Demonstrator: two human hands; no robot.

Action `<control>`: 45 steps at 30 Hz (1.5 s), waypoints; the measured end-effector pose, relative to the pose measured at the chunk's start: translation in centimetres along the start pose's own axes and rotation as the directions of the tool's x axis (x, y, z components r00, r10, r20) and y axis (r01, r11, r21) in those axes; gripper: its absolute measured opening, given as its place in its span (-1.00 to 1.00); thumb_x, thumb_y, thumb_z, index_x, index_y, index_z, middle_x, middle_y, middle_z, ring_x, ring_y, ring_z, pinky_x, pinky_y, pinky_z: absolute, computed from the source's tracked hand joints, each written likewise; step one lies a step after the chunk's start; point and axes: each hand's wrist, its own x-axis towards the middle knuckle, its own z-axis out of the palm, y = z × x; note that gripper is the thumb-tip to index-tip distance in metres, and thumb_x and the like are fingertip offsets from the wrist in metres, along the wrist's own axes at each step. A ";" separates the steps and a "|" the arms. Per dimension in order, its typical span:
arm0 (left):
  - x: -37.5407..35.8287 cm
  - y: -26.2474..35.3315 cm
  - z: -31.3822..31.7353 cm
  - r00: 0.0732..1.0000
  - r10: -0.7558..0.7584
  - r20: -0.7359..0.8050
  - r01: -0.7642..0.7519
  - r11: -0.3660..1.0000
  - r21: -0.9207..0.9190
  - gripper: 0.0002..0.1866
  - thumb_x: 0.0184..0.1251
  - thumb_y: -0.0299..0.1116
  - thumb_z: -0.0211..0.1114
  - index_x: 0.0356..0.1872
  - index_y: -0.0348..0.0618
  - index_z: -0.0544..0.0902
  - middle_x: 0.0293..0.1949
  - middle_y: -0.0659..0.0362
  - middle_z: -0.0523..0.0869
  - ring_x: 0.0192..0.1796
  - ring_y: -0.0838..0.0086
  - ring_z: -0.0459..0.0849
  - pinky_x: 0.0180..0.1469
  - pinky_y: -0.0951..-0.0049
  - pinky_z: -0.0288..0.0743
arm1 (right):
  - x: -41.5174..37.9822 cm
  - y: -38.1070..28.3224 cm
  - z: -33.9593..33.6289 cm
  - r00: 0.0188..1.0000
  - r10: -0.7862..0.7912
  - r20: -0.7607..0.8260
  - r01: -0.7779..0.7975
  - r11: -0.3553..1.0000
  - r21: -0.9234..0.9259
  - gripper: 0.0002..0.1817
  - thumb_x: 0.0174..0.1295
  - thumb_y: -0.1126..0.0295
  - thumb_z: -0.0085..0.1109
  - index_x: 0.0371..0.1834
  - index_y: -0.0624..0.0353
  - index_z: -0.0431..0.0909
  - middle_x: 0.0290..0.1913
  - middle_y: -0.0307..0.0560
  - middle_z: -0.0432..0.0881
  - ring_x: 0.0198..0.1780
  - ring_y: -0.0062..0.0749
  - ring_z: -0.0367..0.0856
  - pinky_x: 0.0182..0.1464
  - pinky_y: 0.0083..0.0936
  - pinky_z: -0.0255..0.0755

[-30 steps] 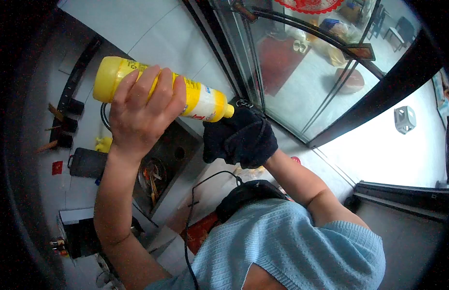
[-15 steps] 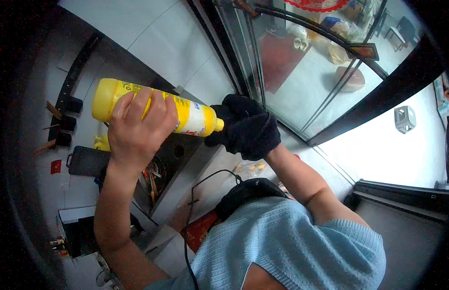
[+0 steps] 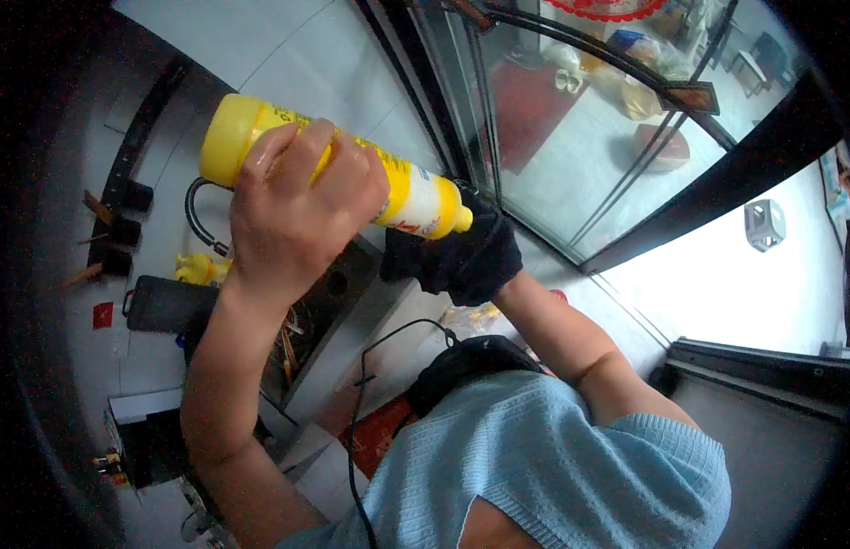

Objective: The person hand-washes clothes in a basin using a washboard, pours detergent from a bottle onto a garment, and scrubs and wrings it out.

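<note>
My left hand (image 3: 297,215) grips a yellow squeeze bottle (image 3: 414,194) around its middle and holds it tilted, base up at the left and nozzle down to the right. The white-labelled neck and yellow nozzle rest against my right hand (image 3: 461,258), which is covered in black fabric like a glove and curled just under the tip. Whether those fingers close on the nozzle is hidden. Both hands are raised in front of my chest, above a metal sink (image 3: 338,297).
A black hose (image 3: 194,215), a small yellow object (image 3: 196,268) and a black tray (image 3: 164,306) lie left of the sink. A glass sliding door (image 3: 571,137) runs behind. A black pouch (image 3: 461,364) with a cable (image 3: 359,412) hangs at my chest.
My left hand has lifted the bottle up and to the right. The nozzle now lies over the black-covered right hand, which has stayed about where it was.
</note>
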 end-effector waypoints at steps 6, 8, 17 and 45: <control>-0.3 -1.5 1.5 0.999 -0.055 -0.004 0.054 0.998 -0.043 -0.77 -0.06 -0.37 0.32 -0.29 0.03 0.60 -0.24 0.29 0.55 0.03 0.42 0.53 0.15 0.28 0.31 | -0.2 0.1 -0.2 1.000 -0.009 -0.020 0.008 0.999 -0.031 -0.70 0.16 0.23 0.28 -0.09 0.10 0.58 -0.24 -0.16 0.66 -0.27 -0.43 0.64 -0.16 -0.51 0.50; -0.8 -1.7 1.8 0.997 -0.070 0.013 0.070 0.997 -0.037 -0.77 -0.05 -0.37 0.31 -0.28 0.03 0.60 -0.25 0.29 0.55 0.03 0.42 0.53 0.16 0.28 0.31 | -0.3 0.2 -0.6 0.999 -0.009 -0.033 0.008 0.999 -0.046 -0.70 0.16 0.23 0.28 -0.08 0.10 0.57 -0.23 -0.16 0.66 -0.27 -0.43 0.64 -0.15 -0.51 0.50; -2.4 -1.5 1.4 0.992 -0.091 0.090 0.099 0.990 -0.096 -0.73 -0.01 -0.39 0.25 -0.20 -0.04 0.64 -0.16 0.23 0.58 0.03 0.29 0.54 0.10 0.14 0.38 | -0.7 0.7 -1.5 0.998 -0.020 -0.064 0.014 0.995 -0.097 -0.67 0.15 0.24 0.28 -0.04 0.10 0.55 -0.18 -0.16 0.65 -0.24 -0.44 0.64 -0.14 -0.51 0.51; -8.7 6.1 8.0 0.706 -0.450 0.547 0.615 0.772 -0.158 -0.38 -0.13 -0.43 0.49 0.08 -0.03 0.51 0.04 0.14 0.50 0.18 0.21 0.41 0.28 0.13 0.22 | -1.9 0.6 -2.0 0.991 -0.058 -0.123 0.032 0.980 -0.198 -0.56 0.14 0.25 0.28 0.08 0.10 0.50 -0.05 -0.14 0.63 -0.16 -0.45 0.64 -0.09 -0.50 0.53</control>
